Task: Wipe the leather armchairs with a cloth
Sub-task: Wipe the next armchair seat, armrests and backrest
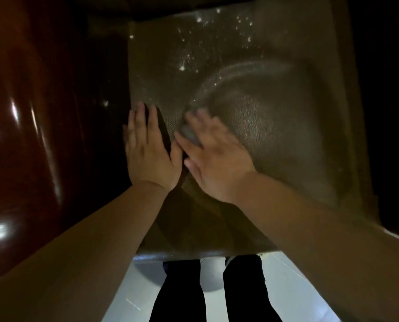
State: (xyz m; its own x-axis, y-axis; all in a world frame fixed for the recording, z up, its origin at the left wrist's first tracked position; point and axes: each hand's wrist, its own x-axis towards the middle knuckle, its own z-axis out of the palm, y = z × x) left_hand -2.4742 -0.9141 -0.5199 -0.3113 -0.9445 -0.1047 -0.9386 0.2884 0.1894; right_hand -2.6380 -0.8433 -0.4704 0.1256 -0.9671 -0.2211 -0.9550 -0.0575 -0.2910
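Pale floor (286, 287) below dim leather seat (275, 135)

The pebbled leather seat (275, 135) bears both flat hands and a grey cloth (190, 135).

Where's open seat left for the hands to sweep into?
Free: the seat cushion right of the right hand, out to its right edge, and the speckled stretch ahead of both hands toward the backrest. Crowded: the near-left part, where the left hand lies flat beside the right hand, which presses on a grey cloth.
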